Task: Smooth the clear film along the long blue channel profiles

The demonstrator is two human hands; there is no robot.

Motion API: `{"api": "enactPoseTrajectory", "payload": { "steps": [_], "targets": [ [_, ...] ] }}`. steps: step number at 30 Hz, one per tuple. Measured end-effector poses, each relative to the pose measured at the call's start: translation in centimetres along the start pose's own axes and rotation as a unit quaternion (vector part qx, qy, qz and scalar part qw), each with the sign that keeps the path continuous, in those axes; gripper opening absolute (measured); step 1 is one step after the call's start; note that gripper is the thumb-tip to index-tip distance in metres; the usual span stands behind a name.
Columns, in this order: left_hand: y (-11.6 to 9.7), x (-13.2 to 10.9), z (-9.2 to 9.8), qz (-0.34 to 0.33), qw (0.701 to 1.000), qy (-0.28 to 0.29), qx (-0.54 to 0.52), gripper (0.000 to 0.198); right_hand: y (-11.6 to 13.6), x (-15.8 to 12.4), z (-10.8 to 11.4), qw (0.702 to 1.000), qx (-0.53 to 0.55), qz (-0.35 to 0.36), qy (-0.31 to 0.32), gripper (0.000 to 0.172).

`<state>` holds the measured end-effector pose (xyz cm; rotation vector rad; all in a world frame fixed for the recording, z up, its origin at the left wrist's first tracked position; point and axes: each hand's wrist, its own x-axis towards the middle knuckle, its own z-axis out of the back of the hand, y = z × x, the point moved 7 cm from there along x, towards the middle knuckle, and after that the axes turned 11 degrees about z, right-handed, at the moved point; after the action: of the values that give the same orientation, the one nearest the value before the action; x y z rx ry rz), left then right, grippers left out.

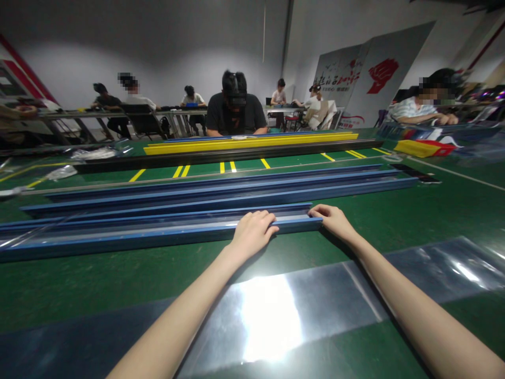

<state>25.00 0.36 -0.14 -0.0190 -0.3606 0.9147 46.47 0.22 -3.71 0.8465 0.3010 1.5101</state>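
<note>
A long blue channel (158, 235) lies on the green table, with clear film inside its left part. My left hand (254, 231) rests over the channel near its right end, fingers curled over both rims. At the right end, my right hand (331, 218) has thumb and fingers pressed together; whatever they pinch is too small to name. Two more blue channels (221, 202) lie parallel just beyond. Nearer to me, under my forearms, a wide strip of glossy clear film (323, 295) stretches across the table.
Yellow channels (252, 143) and a black one (236, 156) lie farther back. A phone (418, 173), a yellow and red tray (422, 148) and crumpled plastic (94, 152) are also there. A person (235, 108) sits opposite; several others work behind.
</note>
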Motion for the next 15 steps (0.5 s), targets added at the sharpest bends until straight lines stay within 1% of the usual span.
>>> {"api": "enactPoseTrajectory", "payload": {
  "steps": [3, 6, 9, 15],
  "targets": [
    [-0.2, -0.2, -0.2, -0.02, 0.999, -0.016, 0.028, 0.02, 0.2, 0.0, 0.1, 1.0, -0.006, 0.005, -0.002, 0.023],
    [-0.5, -0.6, -0.5, -0.054, 0.995, -0.05, 0.073, 0.022, 0.2, 0.0, 0.0, 1.0, -0.006, 0.003, 0.002, 0.023],
    [-0.6, -1.0, -0.7, -0.07, 0.99, -0.077, 0.098, 0.024, 0.1, 0.0, 0.0, 1.0, -0.005, 0.001, 0.006, 0.023],
    [-0.8, -1.0, -0.6, -0.071, 0.989, -0.077, 0.104, 0.026, 0.0, 0.0, -0.1, 1.0, -0.005, 0.005, 0.006, 0.023]
  ]
}}
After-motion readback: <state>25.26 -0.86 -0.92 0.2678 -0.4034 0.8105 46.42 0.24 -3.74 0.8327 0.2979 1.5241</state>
